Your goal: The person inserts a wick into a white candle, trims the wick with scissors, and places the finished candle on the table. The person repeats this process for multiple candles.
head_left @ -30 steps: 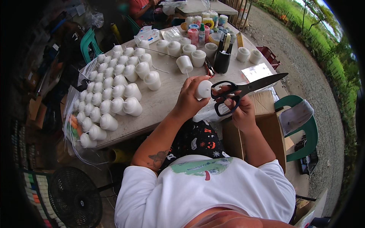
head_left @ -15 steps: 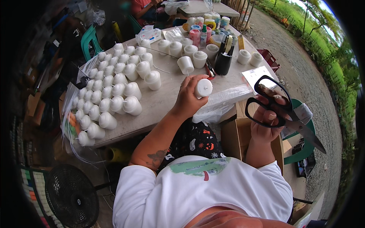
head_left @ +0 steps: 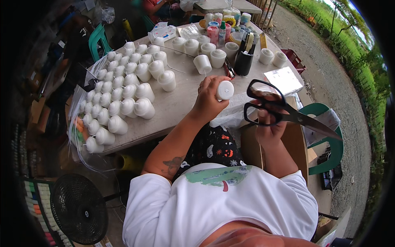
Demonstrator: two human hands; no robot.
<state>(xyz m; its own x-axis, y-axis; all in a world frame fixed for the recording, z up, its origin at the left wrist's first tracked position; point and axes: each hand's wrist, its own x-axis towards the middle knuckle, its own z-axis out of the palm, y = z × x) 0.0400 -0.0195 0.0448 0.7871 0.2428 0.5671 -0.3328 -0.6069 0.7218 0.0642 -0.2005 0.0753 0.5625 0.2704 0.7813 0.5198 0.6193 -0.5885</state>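
Observation:
My left hand (head_left: 209, 96) is closed round a short white candle (head_left: 225, 90), its flat round end turned up toward me. In my right hand (head_left: 270, 123) is a pair of scissors (head_left: 294, 116) with black handles; the handle loops face the candle and the metal blades point away to the right. The scissors and the candle do not touch. Just beyond my left hand a white candle (head_left: 202, 64) lies tipped on the table, its wick toward me. Rows of white candles with wicks (head_left: 131, 91) fill the table's left side.
A black tape dispenser (head_left: 245, 55) stands on the table (head_left: 181, 103) beyond my hands. Painted candles and a spray bottle (head_left: 222, 33) cluster at the far end. An open cardboard box (head_left: 252, 144) is beside my lap. A black fan (head_left: 80, 210) stands lower left; another person (head_left: 158, 8) sits far off.
My right hand has brought the scissors left, closer to the candle, and the blades have swung to point more sideways. The left hand and its candle have shifted slightly right and up.

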